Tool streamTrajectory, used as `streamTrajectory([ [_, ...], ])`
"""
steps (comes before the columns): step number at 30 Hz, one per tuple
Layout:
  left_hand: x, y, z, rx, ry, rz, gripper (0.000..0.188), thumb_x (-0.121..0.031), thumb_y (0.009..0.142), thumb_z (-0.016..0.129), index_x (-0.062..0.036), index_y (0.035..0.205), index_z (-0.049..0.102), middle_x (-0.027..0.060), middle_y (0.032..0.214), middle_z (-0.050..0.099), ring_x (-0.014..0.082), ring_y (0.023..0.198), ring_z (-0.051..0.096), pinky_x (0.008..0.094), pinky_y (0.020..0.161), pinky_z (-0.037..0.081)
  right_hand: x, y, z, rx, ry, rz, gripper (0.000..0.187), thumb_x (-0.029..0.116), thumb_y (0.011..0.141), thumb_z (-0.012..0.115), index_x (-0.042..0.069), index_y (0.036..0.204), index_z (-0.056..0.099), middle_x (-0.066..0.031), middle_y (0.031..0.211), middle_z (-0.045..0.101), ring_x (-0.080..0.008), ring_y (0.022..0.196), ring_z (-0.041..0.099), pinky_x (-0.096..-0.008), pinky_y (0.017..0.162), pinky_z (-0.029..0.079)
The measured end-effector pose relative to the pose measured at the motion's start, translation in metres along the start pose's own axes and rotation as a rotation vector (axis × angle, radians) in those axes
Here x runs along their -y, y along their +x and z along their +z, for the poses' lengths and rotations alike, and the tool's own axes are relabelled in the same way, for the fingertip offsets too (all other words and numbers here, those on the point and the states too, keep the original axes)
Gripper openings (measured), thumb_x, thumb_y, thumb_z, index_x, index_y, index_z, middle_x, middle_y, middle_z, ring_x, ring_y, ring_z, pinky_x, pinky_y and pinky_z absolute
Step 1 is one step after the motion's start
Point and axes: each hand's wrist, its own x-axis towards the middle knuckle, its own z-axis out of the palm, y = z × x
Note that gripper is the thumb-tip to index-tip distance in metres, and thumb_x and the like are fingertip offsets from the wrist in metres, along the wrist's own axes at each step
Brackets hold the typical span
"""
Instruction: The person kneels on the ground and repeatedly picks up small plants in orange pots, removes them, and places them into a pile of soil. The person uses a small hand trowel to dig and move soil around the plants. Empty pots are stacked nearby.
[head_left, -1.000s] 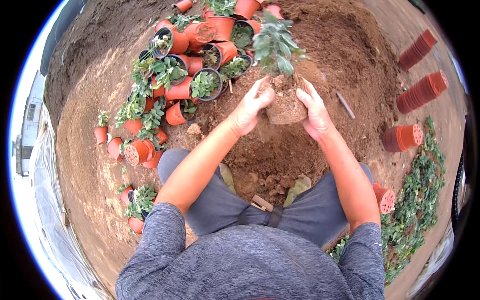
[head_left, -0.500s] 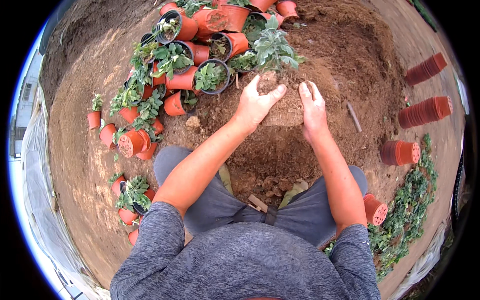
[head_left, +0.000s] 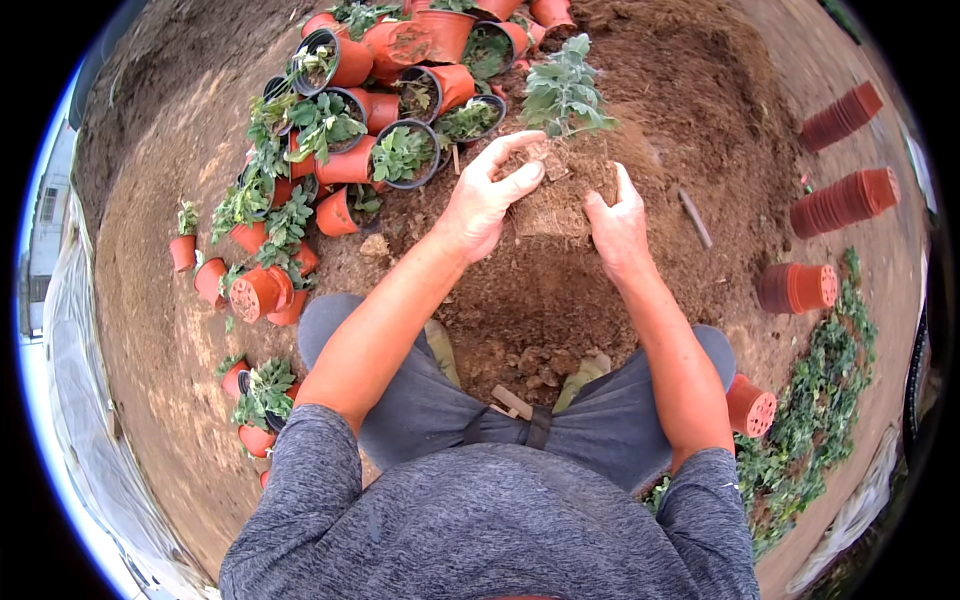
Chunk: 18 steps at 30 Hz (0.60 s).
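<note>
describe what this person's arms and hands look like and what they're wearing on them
Both forearms are bare, coming out of heathered grey sleeves pushed up near the elbows. The left hand and right hand wear no gloves, and no rings or watch show.

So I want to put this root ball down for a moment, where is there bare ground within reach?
Bare soil lies just below the root ball, between the left hand, the right hand and the knees. More open soil runs right, past the stick toward the stacked pots. The left is crowded with potted plants.
</note>
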Motion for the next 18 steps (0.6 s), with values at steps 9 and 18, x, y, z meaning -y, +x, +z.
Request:
streamTrajectory([
  [9,-0.004,-0.005,0.009,0.137,0.473,0.147,0.055,-0.016,0.073,0.079,-0.0007,0.121,0.056,0.0053,0.117,0.059,0.0149,0.109,0.054,0.0307,0.100,0.040,0.011,0.003,-0.013,0.203,0.277,0.105,0.056,0.042,0.093,0.060,-0.001,0.127,0.052,-0.0093,0.122,0.057,-0.0166,0.110,0.052,-0.0334,0.100,0.038],
  [18,0.000,-0.007,0.011,0.039,0.581,-0.086,0.026,-0.021,0.084,0.071,-0.0008,0.098,0.064,0.0018,0.091,0.066,0.0069,0.087,0.057,0.0244,0.082,0.046,0.014,-0.003,-0.010,0.083,-0.129,-0.040,0.031,0.030,0.092,0.065,0.004,0.109,0.063,-0.0060,0.109,0.062,-0.0175,0.103,0.055,-0.0380,0.092,0.045],
])
